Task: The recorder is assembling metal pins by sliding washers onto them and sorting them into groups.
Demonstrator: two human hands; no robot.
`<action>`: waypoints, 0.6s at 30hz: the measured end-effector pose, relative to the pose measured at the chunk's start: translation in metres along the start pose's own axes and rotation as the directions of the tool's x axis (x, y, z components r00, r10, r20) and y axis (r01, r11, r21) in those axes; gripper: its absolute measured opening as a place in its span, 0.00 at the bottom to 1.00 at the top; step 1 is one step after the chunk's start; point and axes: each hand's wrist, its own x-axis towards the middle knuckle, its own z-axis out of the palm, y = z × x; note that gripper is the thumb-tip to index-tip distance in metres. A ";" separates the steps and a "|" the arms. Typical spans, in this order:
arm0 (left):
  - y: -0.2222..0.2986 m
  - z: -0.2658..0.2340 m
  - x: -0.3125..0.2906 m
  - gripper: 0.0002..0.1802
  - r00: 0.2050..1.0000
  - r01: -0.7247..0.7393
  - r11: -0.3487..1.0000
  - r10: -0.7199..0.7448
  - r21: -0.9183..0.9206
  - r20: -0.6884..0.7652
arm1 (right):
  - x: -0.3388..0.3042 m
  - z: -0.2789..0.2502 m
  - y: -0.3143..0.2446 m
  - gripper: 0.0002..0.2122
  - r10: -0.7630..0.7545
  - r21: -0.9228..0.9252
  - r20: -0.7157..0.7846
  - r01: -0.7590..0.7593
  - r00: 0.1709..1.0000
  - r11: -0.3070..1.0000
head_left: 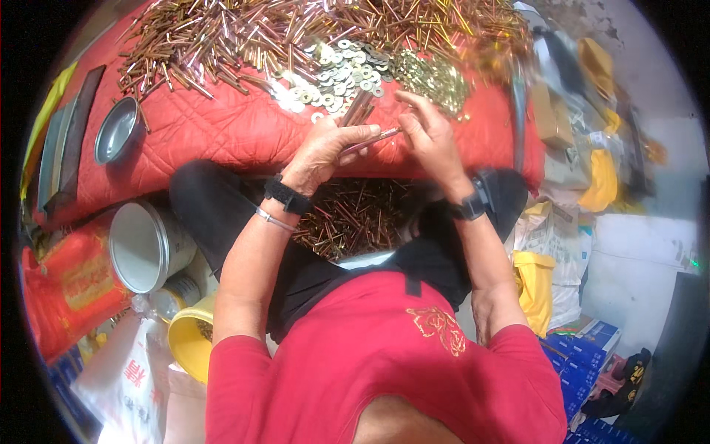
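The left hand [322,150] grasps several copper-coloured rods [359,109], which are at the near side of the washer pile [344,78]. The right hand [433,144] is half curled beside the end of one rod; if it pinches this rod, I cannot tell. Beyond the washer pile lies a rod heap [251,37], to its right small golden pieces [429,80], well to its left a metal bowl [117,132]
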 end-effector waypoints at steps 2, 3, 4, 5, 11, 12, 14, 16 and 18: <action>-0.004 -0.004 0.002 0.11 1.000 -0.001 1.000 0.001 0.001 0.018 | 0.001 -0.001 -0.003 0.17 0.053 -0.036 -0.011 -0.053 0.999 0.998; -0.003 -0.003 0.003 0.11 1.000 -0.007 1.000 0.007 -0.005 0.014 | 0.002 0.001 0.002 0.17 -0.082 -0.070 -0.042 0.079 0.996 0.994; -0.002 -0.002 0.003 0.11 1.000 -0.013 1.000 0.013 -0.011 0.011 | 0.003 0.005 0.011 0.17 -0.216 -0.108 -0.068 0.208 0.974 0.972; -0.001 0.000 0.003 0.11 1.000 -0.019 1.000 0.019 -0.017 0.007 | 0.004 0.006 0.017 0.17 -0.346 -0.149 -0.088 0.331 0.934 0.932; -0.004 -0.002 0.003 0.10 0.999 0.011 0.998 -0.009 -0.063 0.033 | 0.002 0.006 0.006 0.17 -0.232 -0.144 -0.091 0.218 0.968 0.965; -0.005 -0.003 0.004 0.10 0.999 0.020 0.998 -0.018 -0.052 0.038 | 0.002 0.007 0.006 0.17 -0.249 -0.145 -0.089 0.234 0.964 0.961; -0.008 -0.007 0.005 0.10 0.998 0.036 0.999 -0.035 -0.029 0.048 | -0.001 0.007 0.002 0.17 -0.158 -0.068 -0.017 0.156 0.987 0.985; -0.006 -0.005 0.003 0.10 0.995 0.062 0.997 -0.059 -0.038 0.083 | 0.002 0.004 0.007 0.17 -0.081 -0.063 -0.022 0.079 0.996 0.995; -0.005 -0.004 0.003 0.10 0.994 0.063 0.996 -0.057 -0.063 0.090 | 0.004 0.006 0.009 0.16 -0.130 -0.056 -0.078 0.125 0.989 0.991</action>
